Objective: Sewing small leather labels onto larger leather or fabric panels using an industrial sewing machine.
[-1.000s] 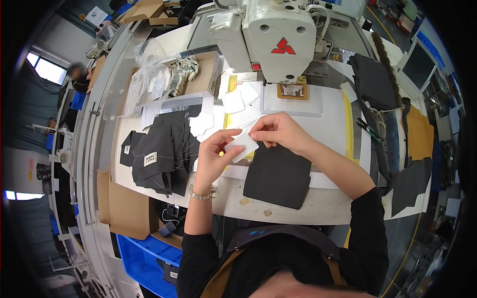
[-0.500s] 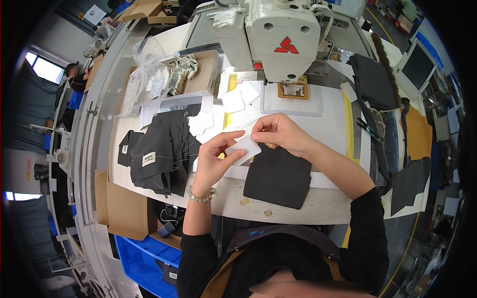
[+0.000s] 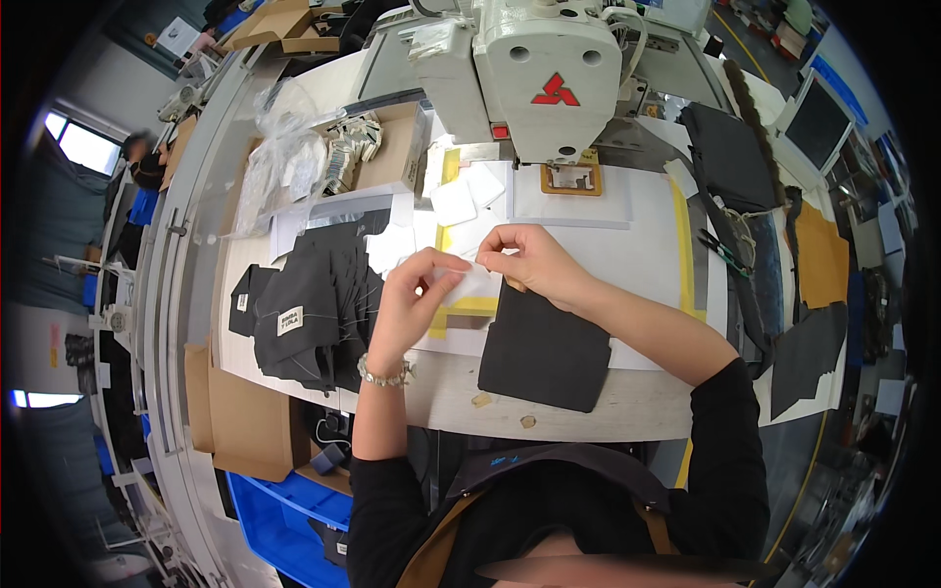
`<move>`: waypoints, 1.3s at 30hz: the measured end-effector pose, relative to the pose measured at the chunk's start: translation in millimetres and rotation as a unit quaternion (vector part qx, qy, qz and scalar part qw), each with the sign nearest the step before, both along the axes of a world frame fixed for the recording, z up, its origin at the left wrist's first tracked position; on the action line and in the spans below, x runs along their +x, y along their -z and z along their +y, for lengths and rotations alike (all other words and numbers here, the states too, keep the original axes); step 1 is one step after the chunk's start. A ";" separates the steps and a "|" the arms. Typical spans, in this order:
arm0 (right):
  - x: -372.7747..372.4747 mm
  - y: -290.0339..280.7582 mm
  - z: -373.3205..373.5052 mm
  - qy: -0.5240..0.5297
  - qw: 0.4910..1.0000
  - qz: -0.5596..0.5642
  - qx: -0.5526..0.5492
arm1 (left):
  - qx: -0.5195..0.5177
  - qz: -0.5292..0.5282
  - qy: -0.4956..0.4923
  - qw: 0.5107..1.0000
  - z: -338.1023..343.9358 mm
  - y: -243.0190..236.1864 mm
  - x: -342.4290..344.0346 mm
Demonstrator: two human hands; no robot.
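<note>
In front of my chest, my left hand (image 3: 412, 299) pinches a thin white square piece (image 3: 470, 284) between thumb and fingertips. My right hand (image 3: 537, 263) is closed at the fingertips on the far edge of the same piece, close to my left fingers. A small tan bit (image 3: 515, 284) shows beneath my right hand; its kind I cannot make out. Under that hand and toward me lies a dark fabric panel (image 3: 544, 351) with rounded corners. Just beyond my hands, several white rounded squares (image 3: 453, 204) lie loose on the table.
A sewing machine head (image 3: 549, 83) stands beyond, above a brown-framed clamp (image 3: 571, 179). Dark fabric pieces (image 3: 309, 294) with pale labels are stacked at left. Behind them is a cardboard box (image 3: 397, 157) of label bundles. Snips (image 3: 723, 253) lie right; a blue bin (image 3: 284, 524) stands below left.
Both hands have shifted slightly left and closer together. The white piece has turned from facing up to hanging lower between my fingers. The fabric panel has stayed in place.
</note>
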State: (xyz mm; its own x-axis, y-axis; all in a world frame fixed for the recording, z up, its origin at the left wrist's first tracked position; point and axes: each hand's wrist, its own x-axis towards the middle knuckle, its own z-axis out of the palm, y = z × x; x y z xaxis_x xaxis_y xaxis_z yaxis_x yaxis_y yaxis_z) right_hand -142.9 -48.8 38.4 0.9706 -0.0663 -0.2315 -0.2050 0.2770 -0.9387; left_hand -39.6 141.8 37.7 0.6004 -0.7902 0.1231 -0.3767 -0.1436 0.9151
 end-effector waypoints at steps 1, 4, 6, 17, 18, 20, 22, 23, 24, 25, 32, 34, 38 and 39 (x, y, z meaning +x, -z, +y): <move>2.1 0.4 -1.8 0.015 1.000 0.001 0.002 | 0.046 0.012 -0.016 0.999 -3.3 4.3 11.5; 1.2 -2.4 1.4 0.021 1.000 -0.002 -0.019 | 0.078 0.055 -0.046 0.994 -9.5 12.9 40.9; -3.4 -1.4 -1.7 0.011 0.999 -0.004 -0.032 | 0.064 -0.063 -0.058 0.994 -8.4 27.9 54.6; -22.2 -14.5 -24.0 0.057 0.954 -0.119 -0.269 | 0.074 -0.114 0.040 0.990 -37.3 -27.5 17.0; -21.2 -11.5 -25.7 0.057 0.954 -0.120 -0.268 | 0.089 -0.123 0.050 0.987 -40.9 -28.9 11.6; -20.9 -1.6 -34.4 0.027 0.955 -0.117 -0.270 | 0.096 -0.106 0.069 0.987 -50.4 -28.4 5.6; -23.7 1.1 -40.0 0.033 0.965 -0.096 -0.242 | 0.079 -0.076 0.089 0.990 -57.1 -30.6 -1.7; -25.1 0.9 -42.1 0.037 0.973 -0.075 -0.213 | 0.065 -0.082 0.090 0.990 -60.6 -28.9 -3.8; -27.7 -2.0 -44.9 0.038 0.973 -0.075 -0.213 | 0.065 -0.082 0.092 0.990 -65.0 -29.3 -6.3; -30.4 -7.1 -47.3 0.041 0.976 -0.049 -0.209 | 0.064 -0.100 0.077 0.990 -69.2 -29.6 -8.0; -38.6 7.0 -70.2 0.108 0.941 -0.122 -0.298 | -0.004 -0.035 0.037 0.999 -97.7 -7.4 -1.4; -39.6 7.4 -77.9 0.121 0.929 -0.128 -0.327 | 0.018 0.013 0.029 0.999 -106.9 -8.0 -3.1; -44.5 11.9 -92.3 0.149 0.894 -0.161 -0.390 | -0.048 0.082 0.071 0.993 -123.4 5.5 -2.1; -44.7 14.9 -96.5 0.150 0.894 -0.159 -0.390 | -0.048 0.083 0.072 0.993 -125.9 10.1 -1.2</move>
